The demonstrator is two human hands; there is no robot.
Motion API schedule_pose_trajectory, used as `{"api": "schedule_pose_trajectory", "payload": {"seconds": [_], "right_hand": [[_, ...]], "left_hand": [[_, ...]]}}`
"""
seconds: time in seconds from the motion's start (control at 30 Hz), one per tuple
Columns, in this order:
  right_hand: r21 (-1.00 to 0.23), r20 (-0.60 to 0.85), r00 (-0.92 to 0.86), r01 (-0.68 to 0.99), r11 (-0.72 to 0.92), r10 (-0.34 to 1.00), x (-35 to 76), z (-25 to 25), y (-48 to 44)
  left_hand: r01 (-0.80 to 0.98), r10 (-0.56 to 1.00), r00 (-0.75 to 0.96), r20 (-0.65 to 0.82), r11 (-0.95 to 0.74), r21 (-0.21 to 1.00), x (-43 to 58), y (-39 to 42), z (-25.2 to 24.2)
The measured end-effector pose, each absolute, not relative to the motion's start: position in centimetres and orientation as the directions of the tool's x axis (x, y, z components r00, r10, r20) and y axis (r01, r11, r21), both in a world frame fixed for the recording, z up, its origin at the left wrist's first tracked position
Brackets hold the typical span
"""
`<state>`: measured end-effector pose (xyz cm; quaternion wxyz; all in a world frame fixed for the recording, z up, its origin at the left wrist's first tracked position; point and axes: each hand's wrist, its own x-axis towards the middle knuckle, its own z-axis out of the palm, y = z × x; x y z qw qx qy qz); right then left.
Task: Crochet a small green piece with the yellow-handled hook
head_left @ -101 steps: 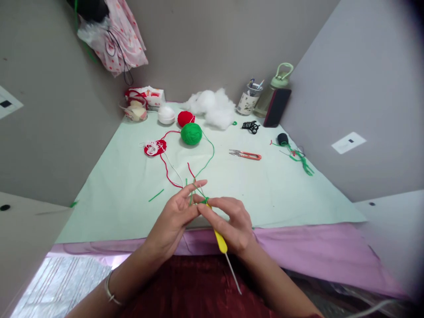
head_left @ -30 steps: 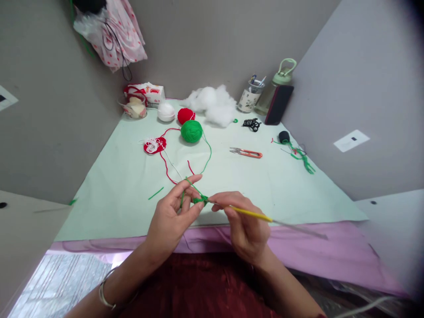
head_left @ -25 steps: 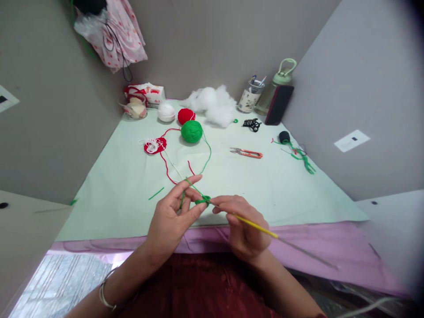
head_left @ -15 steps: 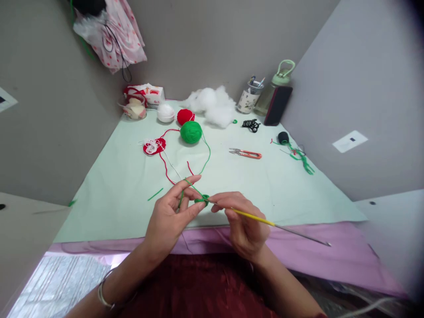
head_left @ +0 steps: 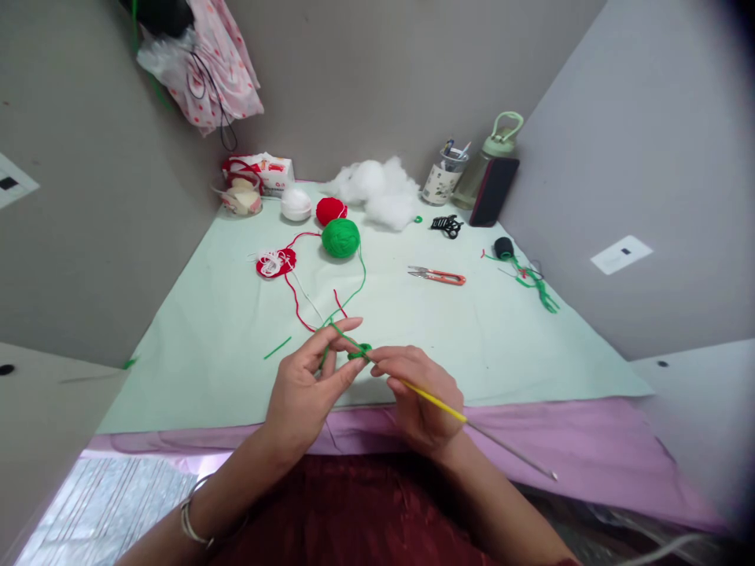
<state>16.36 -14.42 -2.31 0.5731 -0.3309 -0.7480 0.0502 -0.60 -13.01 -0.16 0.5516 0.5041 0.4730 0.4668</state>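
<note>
Between the thumb and fingers of my left hand (head_left: 310, 381) is pinched a small green crochet piece (head_left: 359, 351). Green yarn runs over its raised index finger and on to the green yarn ball (head_left: 340, 238). My right hand (head_left: 421, 397) is closed round a crochet hook (head_left: 435, 401) with a yellow grip; its back end points down to the right. The hook's working tip meets the green piece and is mostly hidden by fingers and yarn. Beyond my left hand lies a red crocheted piece (head_left: 287, 259) with white yarn bunched on it.
Orange thread snips (head_left: 440, 276) lie right of centre. Farther back are a red yarn ball (head_left: 330, 211), a white yarn ball (head_left: 296, 206), white stuffing (head_left: 392, 204), a black claw clip (head_left: 447, 226), a pen cup (head_left: 442, 181), a green bottle (head_left: 499, 145) and a phone (head_left: 495, 192).
My right hand has shifted slightly left, and the hook's back end has swung down and left. The green yarn near the ball has moved left. My left hand still pinches the piece.
</note>
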Motion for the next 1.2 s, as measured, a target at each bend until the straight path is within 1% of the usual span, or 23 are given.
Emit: {"api": "schedule_pose_trajectory", "payload": {"seconds": [0.1, 0.17, 0.23, 0.27, 0.3, 0.33, 0.37, 0.43, 0.47, 0.53, 0.6, 0.67, 0.73, 0.77, 0.83, 0.87, 0.97, 1.03, 1.13, 1.2], "right_hand": [[-0.420, 0.837, -0.127, 0.472, 0.775, 0.531, 16.3, -2.1, -14.4], [-0.345, 0.833, -0.184, 0.563, 0.751, 0.522, 16.6, -2.0, -14.6], [-0.238, 0.818, -0.270, 0.646, 0.725, 0.508, 16.8, -1.9, -15.0], [-0.200, 0.806, -0.303, 0.668, 0.717, 0.508, 16.9, -1.9, -15.2], [-0.190, 0.799, -0.315, 0.675, 0.713, 0.512, 17.0, -2.0, -15.4], [-0.215, 0.793, -0.306, 0.668, 0.713, 0.526, 17.0, -2.0, -15.5], [-0.268, 0.799, -0.269, 0.642, 0.718, 0.539, 16.9, -2.1, -15.6], [-0.427, 0.794, -0.165, 0.535, 0.729, 0.585, 16.9, -2.0, -15.6], [-0.512, 0.784, -0.099, 0.454, 0.729, 0.612, 16.9, -1.9, -15.6], [-0.690, 0.697, 0.010, 0.280, 0.667, 0.717, 16.9, -1.4, -15.5], [-0.820, 0.573, 0.106, 0.077, 0.567, 0.813, 16.9, -0.9, -15.3], [-0.875, 0.440, 0.161, -0.145, 0.462, 0.883, 16.8, -0.5, -15.0], [-0.878, 0.317, 0.156, -0.324, 0.352, 0.936, 16.7, -0.4, -14.6], [-0.872, 0.269, 0.143, -0.384, 0.304, 0.952, 16.6, -0.4, -14.5], [-0.868, 0.222, 0.122, -0.427, 0.253, 0.967, 16.4, -0.7, -14.4], [-0.879, 0.227, 0.111, -0.405, 0.253, 0.967, 16.3, -0.9, -14.4], [-0.912, 0.321, 0.081, -0.242, 0.331, 0.944, 16.0, -1.5, -14.5], [-0.912, 0.363, 0.071, -0.178, 0.370, 0.929, 16.1, -1.7, -14.5], [-0.907, 0.338, 0.087, -0.235, 0.349, 0.937, 16.8, -1.3, -14.4], [-0.901, 0.309, 0.072, -0.297, 0.317, 0.948, 17.7, -0.7, -14.4]], "left_hand": [[-0.232, 0.970, 0.212, -0.118, 0.168, 0.958, -0.5, -12.7, -0.5], [-0.334, 0.957, 0.255, -0.138, 0.221, 0.916, -0.5, -12.7, -0.5], [-0.414, 0.938, 0.296, -0.178, 0.294, 0.861, -0.5, -12.6, -0.3], [-0.447, 0.922, 0.325, -0.209, 0.345, 0.825, -0.5, -12.6, -0.2], [-0.471, 0.901, 0.359, -0.245, 0.402, 0.785, -0.6, -12.6, -0.1], [-0.486, 0.876, 0.393, -0.279, 0.456, 0.746, -0.6, -12.6, 0.1], [-0.491, 0.853, 0.424, -0.306, 0.500, 0.714, -0.7, -12.5, 0.2], [-0.489, 0.827, 0.452, -0.334, 0.542, 0.683, -0.9, -12.5, 0.4], [-0.488, 0.829, 0.448, -0.335, 0.540, 0.686, -1.1, -12.4, 0.4], [-0.490, 0.852, 0.419, -0.315, 0.504, 0.711, -1.3, -12.3, 0.5], [-0.495, 0.875, 0.397, -0.277, 0.458, 0.739, -1.4, -12.3, 0.6], [-0.497, 0.885, 0.397, -0.243, 0.430, 0.754, -1.5, -12.3, 0.7], [-0.497, 0.889, 0.397, -0.227, 0.417, 0.761, -1.4, -12.2, 0.7], [-0.492, 0.892, 0.392, -0.223, 0.408, 0.769, -1.3, -12.3, 0.7], [-0.471, 0.902, 0.380, -0.206, 0.380, 0.796, -1.1, -12.4, 0.6], [-0.457, 0.905, 0.378, -0.193, 0.364, 0.811, -0.9, -12.4, 0.5], [-0.403, 0.897, 0.412, -0.163, 0.340, 0.850, -0.5, -12.7, 0.2], [-0.324, 0.881, 0.446, -0.160, 0.325, 0.888, -0.7, -12.6, 0.1], [-0.115, 0.892, 0.429, -0.143, 0.211, 0.971, -2.3, -12.0, 0.5], [0.012, 0.934, 0.347, -0.078, 0.079, 0.997, -4.3, -11.1, 0.9]]}}
